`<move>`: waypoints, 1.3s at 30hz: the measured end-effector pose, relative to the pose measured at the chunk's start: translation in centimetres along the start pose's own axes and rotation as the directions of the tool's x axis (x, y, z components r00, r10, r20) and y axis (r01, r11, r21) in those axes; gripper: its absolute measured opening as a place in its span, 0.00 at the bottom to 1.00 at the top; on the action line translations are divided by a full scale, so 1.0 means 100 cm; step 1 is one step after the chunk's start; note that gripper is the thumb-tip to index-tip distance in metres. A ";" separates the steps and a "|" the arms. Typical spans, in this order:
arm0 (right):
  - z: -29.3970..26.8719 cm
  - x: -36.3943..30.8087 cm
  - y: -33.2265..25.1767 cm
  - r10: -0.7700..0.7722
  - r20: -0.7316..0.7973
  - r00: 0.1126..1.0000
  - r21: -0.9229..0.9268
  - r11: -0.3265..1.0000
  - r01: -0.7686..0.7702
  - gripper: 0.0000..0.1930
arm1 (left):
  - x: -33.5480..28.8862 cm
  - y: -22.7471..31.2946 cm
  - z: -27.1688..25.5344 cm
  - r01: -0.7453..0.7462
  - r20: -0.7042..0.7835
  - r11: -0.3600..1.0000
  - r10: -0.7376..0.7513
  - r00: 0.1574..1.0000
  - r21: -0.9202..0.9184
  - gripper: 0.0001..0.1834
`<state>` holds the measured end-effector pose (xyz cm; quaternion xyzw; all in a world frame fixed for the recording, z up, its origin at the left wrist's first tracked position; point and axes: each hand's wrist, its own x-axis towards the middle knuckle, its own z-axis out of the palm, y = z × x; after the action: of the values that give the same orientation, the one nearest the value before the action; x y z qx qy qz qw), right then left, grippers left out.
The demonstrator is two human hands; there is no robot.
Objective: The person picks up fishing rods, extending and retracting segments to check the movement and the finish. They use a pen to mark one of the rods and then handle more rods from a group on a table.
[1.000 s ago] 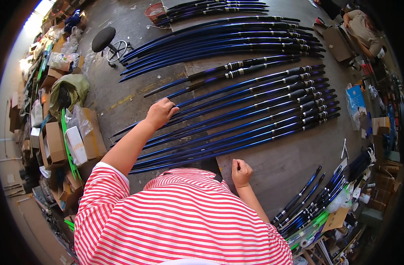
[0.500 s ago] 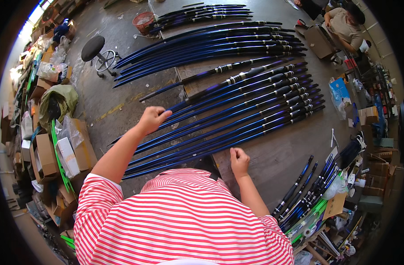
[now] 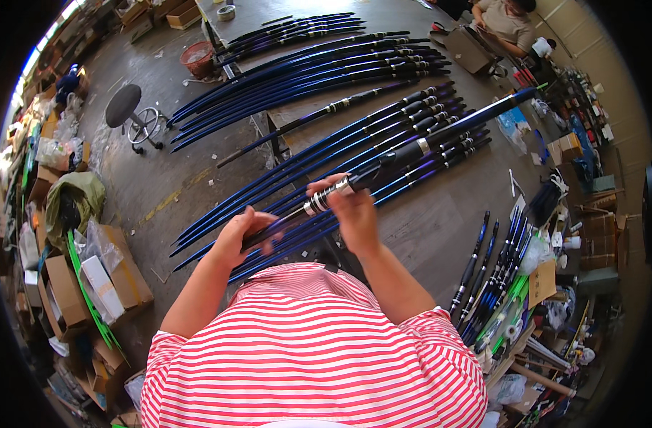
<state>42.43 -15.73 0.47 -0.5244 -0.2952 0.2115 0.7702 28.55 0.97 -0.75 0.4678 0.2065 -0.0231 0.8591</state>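
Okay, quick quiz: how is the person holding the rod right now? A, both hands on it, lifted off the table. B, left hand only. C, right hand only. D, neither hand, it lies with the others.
A: the left hand grips the thin end and the right hand the silver-ringed section of the rod, raised above the rods on the table.

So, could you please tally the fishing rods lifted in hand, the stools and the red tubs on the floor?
Fishing rod, gripped by the left hand and the right hand: 1
Round stool: 1
Red tub: 1
Total: 3
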 end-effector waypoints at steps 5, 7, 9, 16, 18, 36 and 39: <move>-0.020 0.000 -0.019 0.025 -0.344 0.939 0.261 0.963 0.070 0.20 | -0.032 0.011 -0.050 -0.004 -0.040 0.830 0.032 0.999 0.557 0.22; -0.060 0.007 -0.031 0.095 -0.504 0.858 0.347 0.933 0.100 0.18 | -0.044 0.013 -0.082 0.011 -0.137 0.761 0.102 0.985 0.648 0.20; -0.079 0.000 -0.021 0.120 -0.536 0.835 0.324 0.943 0.073 0.15 | -0.047 0.015 -0.116 -0.116 -0.191 0.787 0.285 0.939 0.605 0.20; -0.034 -0.024 0.015 0.317 -0.339 0.886 0.504 0.856 -0.114 0.12 | -0.021 0.027 -0.091 -0.491 -0.264 0.814 0.422 0.867 -0.311 0.24; -0.015 -0.026 0.021 0.339 -0.239 0.910 0.508 0.842 -0.181 0.13 | -0.012 0.020 -0.071 -0.465 -0.219 0.814 0.412 0.885 -0.348 0.20; -0.036 -0.044 0.006 0.666 0.434 0.606 -0.009 0.676 -0.737 0.21 | -0.012 0.111 0.011 -0.703 0.156 0.708 0.689 0.707 0.062 0.25; -0.012 -0.041 -0.005 0.403 0.327 0.855 0.088 0.888 -0.452 0.22 | 0.002 0.108 0.047 -0.776 0.149 0.610 0.762 0.630 0.158 0.25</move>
<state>40.21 -19.32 -0.30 -0.4744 -0.2661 0.4778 0.6898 32.86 3.20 9.99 0.5966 -0.0466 0.3108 0.7385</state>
